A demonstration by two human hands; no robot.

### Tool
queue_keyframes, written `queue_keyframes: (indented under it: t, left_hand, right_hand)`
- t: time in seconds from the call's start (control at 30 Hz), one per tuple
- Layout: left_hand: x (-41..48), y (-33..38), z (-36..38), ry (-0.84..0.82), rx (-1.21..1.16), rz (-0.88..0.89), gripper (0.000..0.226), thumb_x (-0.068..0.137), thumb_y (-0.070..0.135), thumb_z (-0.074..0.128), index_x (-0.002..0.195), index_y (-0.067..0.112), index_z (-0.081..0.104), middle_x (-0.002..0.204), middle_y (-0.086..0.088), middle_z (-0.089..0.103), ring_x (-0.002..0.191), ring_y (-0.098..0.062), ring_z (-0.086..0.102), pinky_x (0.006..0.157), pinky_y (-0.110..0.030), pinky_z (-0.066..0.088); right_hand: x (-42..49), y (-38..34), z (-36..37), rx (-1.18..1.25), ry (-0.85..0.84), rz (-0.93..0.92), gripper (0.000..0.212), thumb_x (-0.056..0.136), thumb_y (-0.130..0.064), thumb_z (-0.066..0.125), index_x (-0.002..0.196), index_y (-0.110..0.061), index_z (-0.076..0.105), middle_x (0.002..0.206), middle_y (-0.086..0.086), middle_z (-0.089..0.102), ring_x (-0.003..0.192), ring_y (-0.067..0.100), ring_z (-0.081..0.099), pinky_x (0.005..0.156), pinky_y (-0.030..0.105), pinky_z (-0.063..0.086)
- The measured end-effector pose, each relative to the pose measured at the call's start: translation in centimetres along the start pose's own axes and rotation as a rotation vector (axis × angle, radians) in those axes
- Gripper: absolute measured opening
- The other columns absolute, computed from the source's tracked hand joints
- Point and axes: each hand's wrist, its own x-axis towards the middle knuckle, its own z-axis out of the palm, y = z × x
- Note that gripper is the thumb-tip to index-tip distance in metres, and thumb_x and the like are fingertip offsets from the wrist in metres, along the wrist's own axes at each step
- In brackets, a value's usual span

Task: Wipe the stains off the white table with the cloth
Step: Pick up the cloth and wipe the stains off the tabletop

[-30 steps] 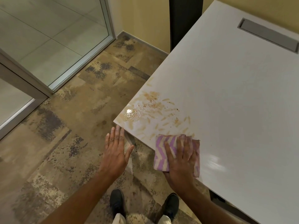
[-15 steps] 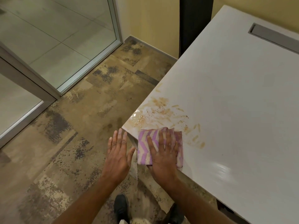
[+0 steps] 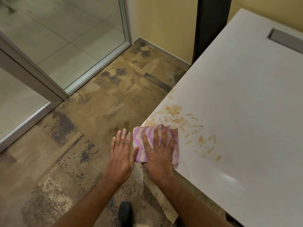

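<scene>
A folded purple and cream zigzag cloth (image 3: pixel 138 140) lies over the near left corner of the white table (image 3: pixel 246 104). My right hand (image 3: pixel 158 153) presses flat on the cloth with fingers spread. My left hand (image 3: pixel 121 153) is held flat and open just off the table's corner, its thumb beside the cloth's left edge. Brown smears and crumbs, the stains (image 3: pixel 185 122), spread from the table's left edge to the right of the cloth.
A grey metal slot (image 3: pixel 285 40) is set into the table's far right. A dark pillar (image 3: pixel 211 27) and yellow wall stand behind the table. A glass partition (image 3: pixel 65 46) lines the mottled brown floor on the left. My shoe (image 3: pixel 125 212) shows below.
My right hand has slid the cloth leftward along the table's near edge to its corner, over part of the stains. My left hand stayed open beside the corner.
</scene>
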Motion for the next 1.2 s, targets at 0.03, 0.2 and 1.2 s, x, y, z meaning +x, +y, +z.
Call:
queue_keyframes:
  t: [0.03, 0.2, 1.2]
  left_hand:
    - [0.2, -0.1, -0.1, 0.002, -0.005, -0.006, 0.066, 0.109, 0.053, 0.016, 0.164, 0.019, 0.010, 0.174, -0.002, 0.002, 0.160, -0.012, -0.010, 0.130, -0.043, 0.002]
    - [1.3, -0.2, -0.6, 0.006, -0.005, -0.019, 0.067, 0.108, 0.052, 0.019, 0.164, 0.016, 0.010, 0.174, -0.003, 0.003, 0.159, -0.012, -0.011, 0.131, -0.043, 0.004]
    - [6.5, 2.1, -0.6, 0.043, -0.095, 0.014, 0.071, 0.104, 0.053, 0.020, 0.162, 0.012, 0.018, 0.172, -0.002, 0.006, 0.159, -0.011, -0.009, 0.129, -0.030, -0.008]
  right_hand:
    - [0.4, -0.2, 0.2, 0.005, 0.000, 0.005, 0.100, 0.083, -0.063, 0.066, 0.164, -0.027, 0.020, 0.170, 0.029, 0.006, 0.154, 0.056, 0.000, 0.117, 0.074, 0.019]
    - [2.0, -1.1, 0.9, 0.045, 0.054, 0.043, 0.098, 0.082, -0.065, 0.065, 0.163, -0.029, 0.022, 0.170, 0.027, 0.006, 0.156, 0.053, -0.001, 0.118, 0.073, 0.015]
    - [13.2, 1.4, -0.1, 0.100, 0.089, 0.321, 0.098, 0.085, -0.079, 0.054, 0.164, -0.033, 0.017, 0.172, 0.024, -0.004, 0.156, 0.048, -0.014, 0.123, 0.066, 0.004]
